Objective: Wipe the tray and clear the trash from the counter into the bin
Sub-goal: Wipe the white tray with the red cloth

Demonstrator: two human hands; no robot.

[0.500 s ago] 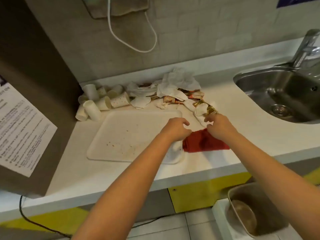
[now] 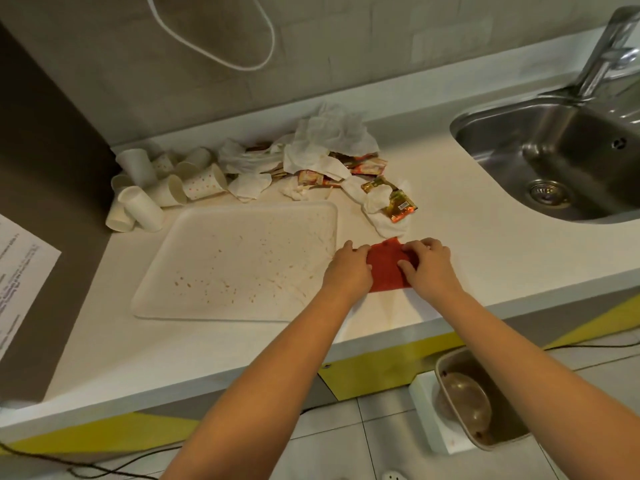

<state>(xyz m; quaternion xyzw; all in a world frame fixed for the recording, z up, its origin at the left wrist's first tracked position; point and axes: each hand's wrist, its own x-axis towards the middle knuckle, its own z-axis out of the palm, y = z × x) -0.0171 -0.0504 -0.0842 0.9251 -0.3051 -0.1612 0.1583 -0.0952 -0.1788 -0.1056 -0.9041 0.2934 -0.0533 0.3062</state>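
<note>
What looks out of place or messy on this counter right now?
The tray is speckled with crumbs and smears. Behind it, paper cups lie tipped over, beside crumpled napkins and sauce packets. Both hands hold the red cloth.

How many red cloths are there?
1. The red cloth lies on the counter just right of the tray, held between the left hand and the right hand. No other shows.

Grey tiled wall (image 2: pixel 346 46) behind white counter (image 2: pixel 467 258). White cable (image 2: pixel 221 60) loops on wall. Steel sink (image 2: pixel 571 157) with tap (image 2: pixel 609 46) at right. Pale tiled floor (image 2: pixel 346 445); yellow-striped cabinet front (image 2: pixel 363 372).
</note>
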